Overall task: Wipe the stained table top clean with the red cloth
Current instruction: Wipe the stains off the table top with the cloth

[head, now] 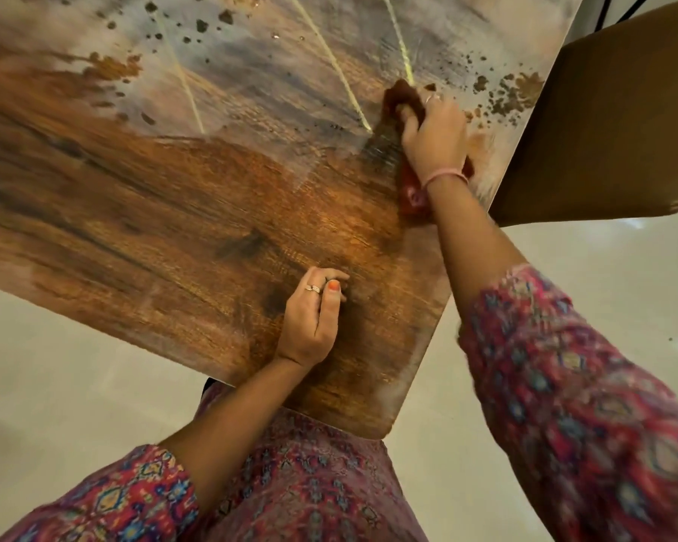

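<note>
**Desk:** Red cloth, where was it when the frame was taken?

**Operator:** I saw the crumpled red wiping cloth (402, 111) bunched under the right hand (433, 136), near the right edge of the stained, wood-grain table top (173, 213). The fingers were curled down over it and gripped it; cloth showed beyond the fingertips on the far side and again behind the wrist on the near side, so its long axis ran roughly away from the person, along that edge.

**Desk:** And the other hand?

**Operator:** I saw the left hand (312, 314) resting on the near part of the table, well apart from the cloth. Its fingers were curled under and held nothing, the thumb laid along them. It looked to me like a brace.

**Desk:** Which way did the dirt lie?

**Operator:** I made out dark brown splatter spots (501, 95) just beyond and to the right of the cloth, toward the brown chair seat (603, 123), with more specks (200, 25) across the far part, up and to the left. Pale streaks covered the far half. The near wood looked clean. By my judgement the right hand was far the nearer, and the next stroke would have to push forward and outward from its fingertips.
</note>
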